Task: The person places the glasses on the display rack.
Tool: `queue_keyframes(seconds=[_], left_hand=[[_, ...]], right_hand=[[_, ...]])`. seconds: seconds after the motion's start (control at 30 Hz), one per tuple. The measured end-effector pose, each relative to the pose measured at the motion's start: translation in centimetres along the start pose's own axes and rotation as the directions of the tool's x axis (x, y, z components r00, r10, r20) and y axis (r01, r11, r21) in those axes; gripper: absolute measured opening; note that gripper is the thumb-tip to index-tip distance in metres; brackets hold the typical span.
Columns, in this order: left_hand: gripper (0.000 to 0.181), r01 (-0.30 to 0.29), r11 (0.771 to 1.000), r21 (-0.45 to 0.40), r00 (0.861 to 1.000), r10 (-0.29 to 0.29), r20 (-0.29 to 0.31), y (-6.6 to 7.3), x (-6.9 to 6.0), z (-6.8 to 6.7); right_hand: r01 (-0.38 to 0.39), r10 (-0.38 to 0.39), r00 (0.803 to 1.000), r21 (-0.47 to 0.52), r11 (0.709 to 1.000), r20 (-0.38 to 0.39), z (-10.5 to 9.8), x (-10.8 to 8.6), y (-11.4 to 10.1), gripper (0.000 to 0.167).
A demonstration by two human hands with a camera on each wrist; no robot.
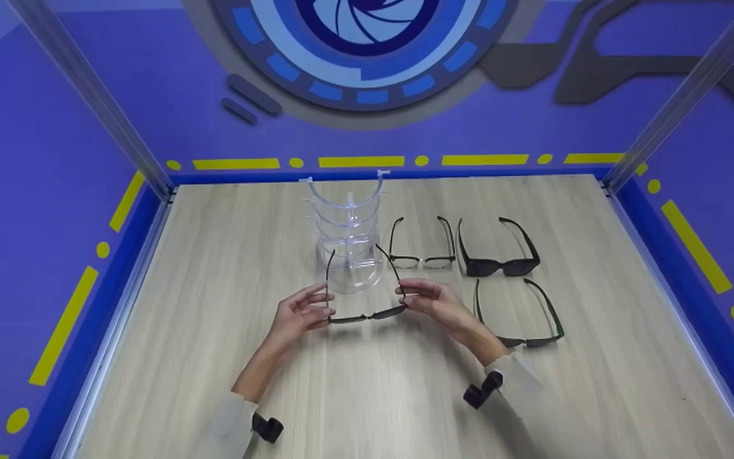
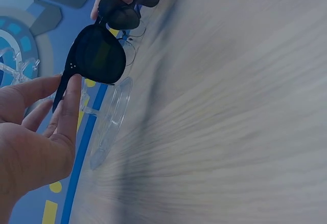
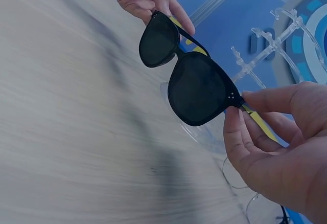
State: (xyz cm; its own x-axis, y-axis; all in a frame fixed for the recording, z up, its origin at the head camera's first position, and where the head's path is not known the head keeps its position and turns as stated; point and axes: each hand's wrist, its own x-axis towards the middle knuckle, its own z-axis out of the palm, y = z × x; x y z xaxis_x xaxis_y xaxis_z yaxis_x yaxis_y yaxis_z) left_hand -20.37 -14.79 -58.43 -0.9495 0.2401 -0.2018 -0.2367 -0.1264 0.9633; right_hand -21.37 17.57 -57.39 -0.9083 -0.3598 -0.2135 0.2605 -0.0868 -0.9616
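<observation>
A pair of black sunglasses point(image 1: 387, 312) is held in the air in front of a clear plastic rack point(image 1: 350, 223), temples pointing toward it. The left hand point(image 1: 300, 315) pinches the left hinge end between thumb and fingers; the right hand point(image 1: 437, 306) pinches the right hinge end. Dark lenses point(image 2: 99, 55) fill the middle of the left wrist view, beside the left hand point(image 2: 41, 132). In the right wrist view the right hand point(image 3: 286, 142) grips the corner of the frame point(image 3: 196, 88), and the rack's clear arms point(image 3: 276, 45) stand behind.
Right of the rack lie clear-lensed glasses point(image 1: 422, 261) and thick black sunglasses point(image 1: 504, 266). Nearer, another dark pair point(image 1: 542, 341) is partly covered by the right forearm. Blue printed walls point(image 1: 405, 140) and metal posts enclose the wooden table point(image 1: 214, 255).
</observation>
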Motion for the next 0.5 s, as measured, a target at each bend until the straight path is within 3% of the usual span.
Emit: queue_keyframes(seconds=[0.5], left_hand=[[0.058,-0.004,0.999,-0.032,0.997,0.001,-0.074,0.3,1.4,-0.8]], right_hand=[[0.009,-0.008,1.000,0.038,0.999,-0.010,0.4,2.1,-0.3,0.047]])
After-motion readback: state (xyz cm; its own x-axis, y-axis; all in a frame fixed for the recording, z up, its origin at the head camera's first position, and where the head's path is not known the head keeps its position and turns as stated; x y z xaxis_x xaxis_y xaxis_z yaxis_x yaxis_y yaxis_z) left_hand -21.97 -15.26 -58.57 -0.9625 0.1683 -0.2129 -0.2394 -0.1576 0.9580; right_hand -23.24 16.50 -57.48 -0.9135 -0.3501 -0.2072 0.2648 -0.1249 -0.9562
